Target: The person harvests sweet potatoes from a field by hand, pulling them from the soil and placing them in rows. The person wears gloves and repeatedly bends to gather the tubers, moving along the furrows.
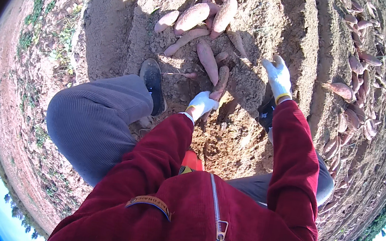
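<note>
My left hand (202,104), in a white glove with a yellow cuff, grips the lower end of a long reddish sweet potato (223,78). Below the fingers a further reddish piece shows; whether it belongs to the same root I cannot tell. A plump sweet potato (207,61) lies just above it, partly alongside. To the right, my right hand (277,77), gloved the same way, hovers over the soil with fingers apart and nothing in them. A thin-tailed small sweet potato (190,75) rests between my left shoe and the left hand.
A heap of sweet potatoes (208,13) lies ahead of me on the ridged soil. Along the right runs a long row of dug sweet potatoes (354,102). My dark left shoe (153,85) stands beside the loose earth (234,141), and an orange-red object (192,160) shows below my sleeves.
</note>
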The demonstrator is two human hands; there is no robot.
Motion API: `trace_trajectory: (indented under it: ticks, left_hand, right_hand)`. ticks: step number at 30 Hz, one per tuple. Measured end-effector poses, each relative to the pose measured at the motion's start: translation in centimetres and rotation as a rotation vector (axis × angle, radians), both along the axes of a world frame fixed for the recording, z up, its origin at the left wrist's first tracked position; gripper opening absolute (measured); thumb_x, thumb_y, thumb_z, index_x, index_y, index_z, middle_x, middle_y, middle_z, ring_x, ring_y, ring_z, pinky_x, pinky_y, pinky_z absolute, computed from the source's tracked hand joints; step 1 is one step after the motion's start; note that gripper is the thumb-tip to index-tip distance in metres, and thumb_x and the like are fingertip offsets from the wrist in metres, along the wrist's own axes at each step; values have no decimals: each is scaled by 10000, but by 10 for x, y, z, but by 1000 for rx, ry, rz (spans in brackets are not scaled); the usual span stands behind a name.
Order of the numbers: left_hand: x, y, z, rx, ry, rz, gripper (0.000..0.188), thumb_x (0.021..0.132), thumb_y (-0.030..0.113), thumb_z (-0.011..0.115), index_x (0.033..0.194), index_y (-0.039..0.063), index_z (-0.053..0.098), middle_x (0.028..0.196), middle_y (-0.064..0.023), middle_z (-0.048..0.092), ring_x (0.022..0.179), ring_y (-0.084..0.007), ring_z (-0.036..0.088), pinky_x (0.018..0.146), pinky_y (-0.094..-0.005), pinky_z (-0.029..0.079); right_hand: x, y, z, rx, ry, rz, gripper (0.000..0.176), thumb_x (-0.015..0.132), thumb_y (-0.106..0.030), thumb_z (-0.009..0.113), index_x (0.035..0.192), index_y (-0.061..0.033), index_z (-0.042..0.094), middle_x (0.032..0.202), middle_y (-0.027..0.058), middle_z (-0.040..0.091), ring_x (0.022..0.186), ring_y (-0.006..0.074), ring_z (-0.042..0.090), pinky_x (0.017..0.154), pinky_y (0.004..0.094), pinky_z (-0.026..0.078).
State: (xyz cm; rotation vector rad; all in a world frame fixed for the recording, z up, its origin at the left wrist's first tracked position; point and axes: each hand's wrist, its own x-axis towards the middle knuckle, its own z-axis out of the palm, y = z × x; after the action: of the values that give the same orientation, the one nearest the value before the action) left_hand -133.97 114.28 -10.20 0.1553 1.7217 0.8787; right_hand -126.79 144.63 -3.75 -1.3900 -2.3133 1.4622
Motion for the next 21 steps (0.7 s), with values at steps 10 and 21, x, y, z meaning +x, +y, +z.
trace_trajectory:
  ticks: [10, 21]
  left_hand:
    - [76, -73, -22, -128, -246, 128, 368, 742, 143, 807, 1065, -18, 736, 918, -95, 729, 832, -224, 663, 759, -381, 523]
    - [74, -160, -3, -88, -504, 392, 162, 788, 33, 772, 911, -17, 680, 745, -89, 660, 595, -238, 627, 510, -371, 469]
  right_hand:
    - [-99, -155, -2, 151, -35, -76, 781, 819, -298, 787, 1504, -98, 470, 1280, 243, 671, 1219, 445, 637, 1029, 499, 507]
    - [-134, -158, -25, 601, -570, 740, 817, 739, -463, 860, 1375, -57, 547, 1296, 184, 642, 1245, 398, 597, 1073, 663, 375]
